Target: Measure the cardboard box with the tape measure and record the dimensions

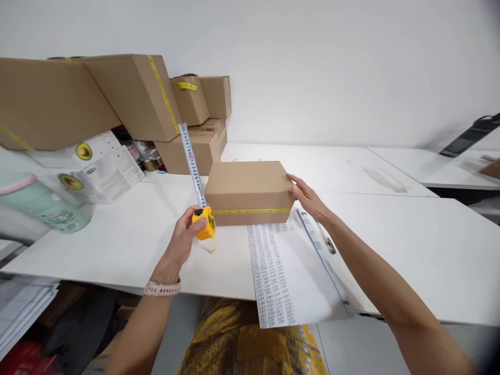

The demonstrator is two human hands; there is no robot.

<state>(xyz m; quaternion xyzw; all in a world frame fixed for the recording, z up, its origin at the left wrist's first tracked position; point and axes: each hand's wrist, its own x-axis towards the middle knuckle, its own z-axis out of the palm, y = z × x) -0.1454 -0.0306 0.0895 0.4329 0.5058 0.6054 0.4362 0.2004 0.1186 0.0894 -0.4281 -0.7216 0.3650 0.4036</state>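
Observation:
My left hand [184, 234] is closed around a yellow tape measure [206, 223], thumb on its side. Its metal blade [191, 161] sticks out upward and away, along the left side of a closed cardboard box [246, 179]; I cannot tell whether the two touch. A yellow tape strip printed with marks runs across the box's front face. My right hand [307, 197] rests against the box's right end with the index finger stretched along the top corner; the other fingers are partly hidden. The box lies flat on the white table [226, 260], over the far end of a printed sheet [297, 271].
More cardboard boxes [128, 94] are stacked at the left, above white cartons with avocado pictures [97, 166]. A mint tumbler [47, 203] stands at the left. A long ruler-like strip [320, 250] lies on the sheet. At the far right is a black bottle [471, 135].

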